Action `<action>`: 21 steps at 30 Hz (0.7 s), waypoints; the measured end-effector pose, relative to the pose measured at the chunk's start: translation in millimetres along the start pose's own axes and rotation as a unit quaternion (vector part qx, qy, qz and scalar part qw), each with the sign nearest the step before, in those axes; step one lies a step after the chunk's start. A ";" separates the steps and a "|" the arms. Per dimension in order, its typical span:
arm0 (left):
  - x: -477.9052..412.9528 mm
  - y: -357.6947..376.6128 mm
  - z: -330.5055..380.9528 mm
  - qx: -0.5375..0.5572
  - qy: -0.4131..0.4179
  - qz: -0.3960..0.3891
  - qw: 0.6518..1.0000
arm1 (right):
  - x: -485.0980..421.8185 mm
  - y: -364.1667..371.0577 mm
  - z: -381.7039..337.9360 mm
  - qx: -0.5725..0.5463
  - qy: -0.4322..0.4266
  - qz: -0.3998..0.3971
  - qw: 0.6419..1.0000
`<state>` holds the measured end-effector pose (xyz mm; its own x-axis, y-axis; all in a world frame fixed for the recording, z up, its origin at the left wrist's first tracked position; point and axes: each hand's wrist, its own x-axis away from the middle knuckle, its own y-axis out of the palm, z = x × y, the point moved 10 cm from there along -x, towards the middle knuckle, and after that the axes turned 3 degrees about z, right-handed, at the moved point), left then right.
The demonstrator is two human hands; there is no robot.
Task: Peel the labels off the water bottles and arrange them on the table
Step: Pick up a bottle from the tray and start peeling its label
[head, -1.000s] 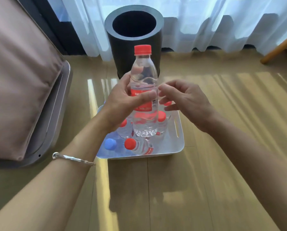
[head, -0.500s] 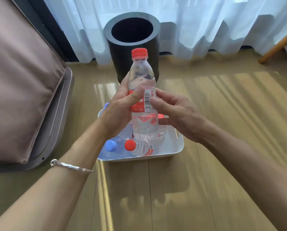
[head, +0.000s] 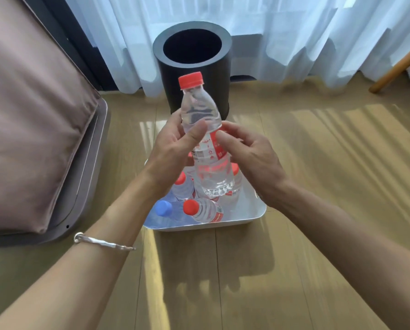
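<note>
Landmark: white tray point(head: 247, 219) on the wood-plank floor point(head: 318, 186); all places taken from it
Bottle point(head: 210, 163): clear, held in the air over the tray's middle, near upright, top leaning a little toward the tray's left
Cap point(head: 191, 79): red, screwed on
Label point(head: 208, 147): red and white, wrapped round the bottle's waist, not yet off
Left hand point(head: 173, 148): above the tray's left half; grips the bottle at the shoulder, thumb across the front just above the label, fingers behind
Right hand point(head: 249, 153): above the tray's right half; thumb tip on the label's upper edge, forefinger curled to the bottle's far side at the same height, remaining fingers loosely bent; cannot tell whether any label edge is lifted
Other bottles: in the tray, under the hands; one red-capped bottle point(head: 204, 210) and one blue-capped bottle point(head: 163, 209) lie at the near side, more red-capped ones stand behind, partly hidden
Black bin point(head: 192, 67): open-topped, just beyond the tray's far side
Bracelet point(head: 104, 242): silver, on the left wrist, nearer than the tray
</note>
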<state>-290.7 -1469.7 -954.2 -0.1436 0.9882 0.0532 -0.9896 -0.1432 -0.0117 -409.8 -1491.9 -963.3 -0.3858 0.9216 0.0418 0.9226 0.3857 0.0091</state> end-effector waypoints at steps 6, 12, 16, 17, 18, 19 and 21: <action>3.9 6.2 11.2 0.011 0.030 -0.023 0.999 | -6.0 16.9 9.9 -0.072 0.070 -0.049 0.994; 4.5 1.6 18.4 -0.022 0.048 0.009 0.999 | -10.7 22.9 10.7 -0.108 0.091 -0.068 0.988; 5.0 1.3 23.6 -0.033 0.055 0.008 0.998 | -10.8 24.6 16.1 -0.101 0.096 -0.035 0.990; 5.1 1.1 25.0 -0.038 0.057 0.006 0.998 | -10.1 24.9 17.6 -0.098 0.096 -0.029 0.990; 5.0 1.0 25.7 -0.042 0.058 0.004 0.997 | -9.3 25.9 18.7 -0.097 0.098 -0.029 0.990; 5.2 0.8 26.3 -0.042 0.057 0.002 0.997 | -8.4 27.2 19.2 -0.104 0.101 -0.033 0.989; 5.3 0.5 26.4 -0.040 0.055 -0.001 0.998 | -7.1 30.2 16.6 -0.126 0.106 -0.045 0.985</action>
<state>-292.1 -1465.9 -927.5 -0.1353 0.9892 -0.0571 -0.9859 -0.1402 -0.0915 -379.3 -1486.2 -979.9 -0.4804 0.8446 0.2362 0.8675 0.4180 0.2695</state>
